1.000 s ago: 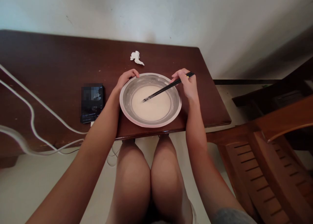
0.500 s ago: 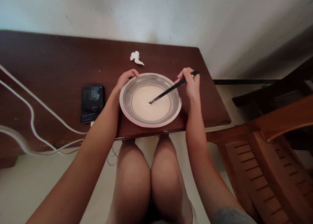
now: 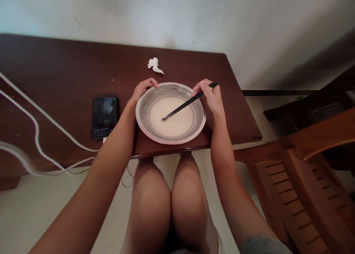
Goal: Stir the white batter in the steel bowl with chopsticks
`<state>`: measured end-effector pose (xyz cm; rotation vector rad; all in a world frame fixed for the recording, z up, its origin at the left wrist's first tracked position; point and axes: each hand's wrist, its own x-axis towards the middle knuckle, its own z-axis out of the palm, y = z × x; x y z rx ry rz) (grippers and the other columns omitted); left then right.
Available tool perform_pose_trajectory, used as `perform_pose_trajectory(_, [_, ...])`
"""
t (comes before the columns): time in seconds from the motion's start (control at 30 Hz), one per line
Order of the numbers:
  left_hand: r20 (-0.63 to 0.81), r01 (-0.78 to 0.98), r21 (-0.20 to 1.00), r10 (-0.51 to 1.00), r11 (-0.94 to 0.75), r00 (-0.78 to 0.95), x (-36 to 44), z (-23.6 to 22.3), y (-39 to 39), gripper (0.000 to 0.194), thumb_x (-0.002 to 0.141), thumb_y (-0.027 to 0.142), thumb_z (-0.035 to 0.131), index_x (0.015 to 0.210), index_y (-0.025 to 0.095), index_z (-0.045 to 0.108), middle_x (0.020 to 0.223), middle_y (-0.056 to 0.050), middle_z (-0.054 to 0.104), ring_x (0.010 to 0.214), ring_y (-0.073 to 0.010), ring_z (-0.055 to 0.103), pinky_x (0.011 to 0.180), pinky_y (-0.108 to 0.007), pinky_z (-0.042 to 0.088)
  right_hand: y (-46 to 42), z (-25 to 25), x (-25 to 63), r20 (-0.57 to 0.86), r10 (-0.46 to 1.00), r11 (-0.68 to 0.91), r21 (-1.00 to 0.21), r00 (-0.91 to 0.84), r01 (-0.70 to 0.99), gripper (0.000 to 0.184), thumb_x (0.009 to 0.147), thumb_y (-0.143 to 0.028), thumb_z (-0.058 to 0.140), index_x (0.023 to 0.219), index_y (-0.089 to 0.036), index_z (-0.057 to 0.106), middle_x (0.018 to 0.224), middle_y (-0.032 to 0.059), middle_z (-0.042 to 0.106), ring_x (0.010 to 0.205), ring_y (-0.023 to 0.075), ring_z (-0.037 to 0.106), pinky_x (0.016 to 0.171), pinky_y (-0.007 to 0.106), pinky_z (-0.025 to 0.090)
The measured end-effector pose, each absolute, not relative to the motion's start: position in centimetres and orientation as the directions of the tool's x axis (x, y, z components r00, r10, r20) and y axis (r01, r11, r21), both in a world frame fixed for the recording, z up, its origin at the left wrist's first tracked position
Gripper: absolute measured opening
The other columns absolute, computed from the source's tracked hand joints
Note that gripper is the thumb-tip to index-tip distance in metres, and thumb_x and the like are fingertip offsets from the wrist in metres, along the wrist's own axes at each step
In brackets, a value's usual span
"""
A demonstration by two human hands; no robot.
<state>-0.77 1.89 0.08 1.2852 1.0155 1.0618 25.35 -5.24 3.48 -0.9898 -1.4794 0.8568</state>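
A wide metal bowl stands at the front edge of the dark wooden table, holding a pale, creamy liquid. My left hand grips the bowl's rim at its far left, fingers curled over the edge. Black chopsticks slant down into the bowl from my right hand, which is closed around their upper end above the right rim. Their tips, coated with whitish residue, meet the liquid left of the middle. The undersides of both hands are hidden.
A crumpled white tissue lies behind the bowl. To the left, a phone rests beside my left forearm, with white cables trailing across the table's left side. A slatted wooden chair stands at the right, and a wall rises behind the table.
The chopsticks' tips moved right through the liquid, then back to the left and slightly nearer me. My right hand shifted with them. My left hand and the bowl stayed in place.
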Motion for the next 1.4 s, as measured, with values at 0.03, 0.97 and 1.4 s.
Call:
perform_pose_trajectory(0.03, [0.008,-0.032,0.999,0.975,-0.001,0.222,-0.77,0.05,1.91,0.027,0.072,-0.001,0.044,0.057,0.015,0.059,0.066,0.001,0.056,0.061,-0.0067,0.049,0.059,-0.013,0.040,-5.24,3.49,25.31,0.389,0.920,0.392,-0.911,-0.048,0.126,0.041,0.083,-0.060,0.054,0.073,-0.021,0.065,0.060,-0.0033,0.068,0.057,0.0085,0.063,0.058,0.025,0.049])
perform_pose_trajectory(0.97, [0.068,0.048,0.996,0.974,-0.080,0.217,-0.91,0.22,1.52,0.022,0.072,0.004,0.048,0.056,0.016,0.058,0.066,0.001,0.056,0.065,-0.0084,0.051,0.067,-0.017,0.044,-5.08,3.59,25.64,0.377,0.916,0.359,-0.923,0.137,0.141,0.046,0.084,-0.061,0.051,0.064,-0.021,0.059,0.052,-0.0045,0.061,0.049,0.0067,0.056,0.049,0.022,0.040])
perform_pose_trajectory(1.4, [-0.017,-0.011,1.000,0.980,0.019,0.197,-0.57,0.42,1.61,0.030,0.074,-0.001,0.041,0.055,0.016,0.058,0.062,0.001,0.054,0.060,-0.0090,0.049,0.065,-0.019,0.041,-5.34,3.82,25.43,0.356,0.932,0.341,-0.926,0.072,0.162,0.049,0.081,-0.066,0.050,0.063,-0.021,0.060,0.053,-0.0024,0.062,0.050,0.0084,0.056,0.051,0.025,0.044])
